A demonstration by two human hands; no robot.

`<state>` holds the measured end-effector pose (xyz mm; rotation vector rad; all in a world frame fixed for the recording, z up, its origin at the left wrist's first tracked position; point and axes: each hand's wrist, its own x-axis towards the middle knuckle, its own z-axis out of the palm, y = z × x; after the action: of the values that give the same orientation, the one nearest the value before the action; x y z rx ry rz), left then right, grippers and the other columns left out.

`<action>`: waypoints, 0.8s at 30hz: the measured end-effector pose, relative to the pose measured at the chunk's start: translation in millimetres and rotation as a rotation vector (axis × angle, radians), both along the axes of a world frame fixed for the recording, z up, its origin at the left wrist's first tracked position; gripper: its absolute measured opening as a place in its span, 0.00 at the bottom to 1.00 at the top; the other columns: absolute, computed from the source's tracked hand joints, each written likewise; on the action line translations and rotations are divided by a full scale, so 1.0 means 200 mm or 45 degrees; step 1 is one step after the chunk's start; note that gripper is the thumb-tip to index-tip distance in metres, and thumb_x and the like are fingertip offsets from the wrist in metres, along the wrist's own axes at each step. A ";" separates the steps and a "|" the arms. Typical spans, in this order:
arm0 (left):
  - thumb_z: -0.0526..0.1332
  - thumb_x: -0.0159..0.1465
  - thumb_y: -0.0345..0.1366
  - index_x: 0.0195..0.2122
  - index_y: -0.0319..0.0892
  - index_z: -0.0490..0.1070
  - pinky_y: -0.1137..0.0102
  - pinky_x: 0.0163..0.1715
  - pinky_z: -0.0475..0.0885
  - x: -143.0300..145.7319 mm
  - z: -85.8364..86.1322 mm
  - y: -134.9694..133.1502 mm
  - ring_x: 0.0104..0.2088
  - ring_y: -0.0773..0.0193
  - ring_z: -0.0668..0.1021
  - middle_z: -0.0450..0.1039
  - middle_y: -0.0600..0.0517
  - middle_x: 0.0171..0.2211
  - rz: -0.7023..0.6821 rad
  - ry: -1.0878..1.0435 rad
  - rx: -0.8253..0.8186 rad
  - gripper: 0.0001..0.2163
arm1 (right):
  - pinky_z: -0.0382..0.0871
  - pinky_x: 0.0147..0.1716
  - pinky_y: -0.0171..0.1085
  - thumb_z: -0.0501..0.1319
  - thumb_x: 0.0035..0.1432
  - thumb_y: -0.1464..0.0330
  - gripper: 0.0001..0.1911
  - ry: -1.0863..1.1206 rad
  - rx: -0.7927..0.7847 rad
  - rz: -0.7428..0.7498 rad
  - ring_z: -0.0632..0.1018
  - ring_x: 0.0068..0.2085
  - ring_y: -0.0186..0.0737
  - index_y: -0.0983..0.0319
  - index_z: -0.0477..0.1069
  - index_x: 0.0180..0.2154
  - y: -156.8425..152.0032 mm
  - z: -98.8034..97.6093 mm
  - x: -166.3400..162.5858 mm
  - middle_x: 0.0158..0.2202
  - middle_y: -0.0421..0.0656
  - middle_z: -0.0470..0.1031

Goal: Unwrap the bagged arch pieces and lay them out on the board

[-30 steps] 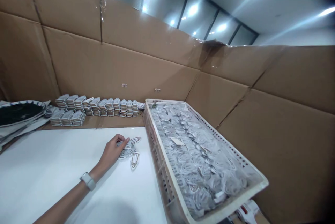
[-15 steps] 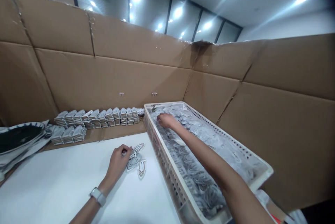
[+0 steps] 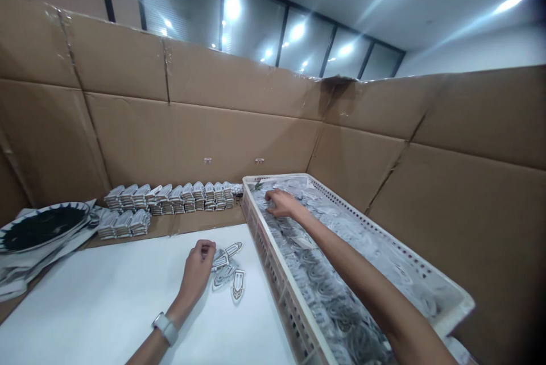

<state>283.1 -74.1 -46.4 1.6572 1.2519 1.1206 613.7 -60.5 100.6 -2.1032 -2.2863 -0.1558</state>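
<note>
My left hand [image 3: 197, 270], a watch on its wrist, rests on the white table [image 3: 85, 297] with fingers curled on a small pile of shield-shaped patches [image 3: 228, 271]. My right hand [image 3: 282, 203] reaches into the far end of a white plastic crate [image 3: 273, 265] heaped with grey-white patches [image 3: 341, 251]. Its fingers are bent down onto the patches there; what they grip is hidden.
Rows of stacked patches [image 3: 170, 199] line the back of the table by the cardboard wall [image 3: 205, 132]. A dark round plate [image 3: 40, 227] on papers lies at far left. Cardboard panels [image 3: 469, 183] also enclose the right side.
My right arm came into view and reached into the crate's far end. The left hand stayed on the small pile. The view tilted slightly.
</note>
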 end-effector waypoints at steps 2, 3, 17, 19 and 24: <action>0.58 0.66 0.53 0.41 0.44 0.74 0.56 0.47 0.75 -0.01 0.00 0.00 0.43 0.49 0.82 0.81 0.44 0.40 -0.002 -0.006 0.007 0.17 | 0.66 0.45 0.36 0.67 0.61 0.65 0.20 0.028 0.037 0.000 0.80 0.49 0.49 0.64 0.74 0.54 -0.05 0.06 0.02 0.50 0.53 0.82; 0.58 0.66 0.53 0.41 0.44 0.74 0.55 0.48 0.75 -0.01 0.01 -0.01 0.43 0.48 0.82 0.81 0.44 0.40 0.003 -0.002 0.018 0.17 | 0.66 0.44 0.36 0.67 0.61 0.65 0.20 0.041 0.057 0.004 0.80 0.48 0.48 0.64 0.74 0.54 -0.08 0.09 0.03 0.49 0.52 0.82; 0.74 0.61 0.50 0.60 0.46 0.73 0.60 0.58 0.76 0.43 0.63 -0.35 0.63 0.49 0.77 0.75 0.43 0.63 -0.578 -0.974 -0.384 0.29 | 0.65 0.29 0.33 0.71 0.60 0.60 0.14 1.126 0.445 0.307 0.72 0.32 0.35 0.59 0.70 0.39 -0.62 0.20 -0.33 0.35 0.38 0.74; 0.75 0.60 0.48 0.57 0.45 0.77 0.62 0.58 0.76 0.45 0.63 -0.37 0.61 0.51 0.79 0.79 0.44 0.59 -0.576 -1.084 -0.493 0.26 | 0.66 0.30 0.33 0.71 0.59 0.61 0.14 1.261 0.362 0.318 0.73 0.34 0.36 0.58 0.70 0.41 -0.65 0.17 -0.36 0.37 0.38 0.75; 0.78 0.58 0.46 0.53 0.44 0.79 0.63 0.55 0.79 0.43 0.59 -0.39 0.58 0.51 0.81 0.82 0.45 0.54 -0.493 -1.107 -0.529 0.24 | 0.70 0.33 0.34 0.68 0.65 0.56 0.14 1.520 0.249 0.271 0.77 0.35 0.37 0.59 0.75 0.42 -0.65 0.12 -0.37 0.38 0.40 0.78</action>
<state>369.4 -152.1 72.4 0.8681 0.5134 1.0577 539.6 -191.3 125.5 -1.2277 -1.5898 0.6596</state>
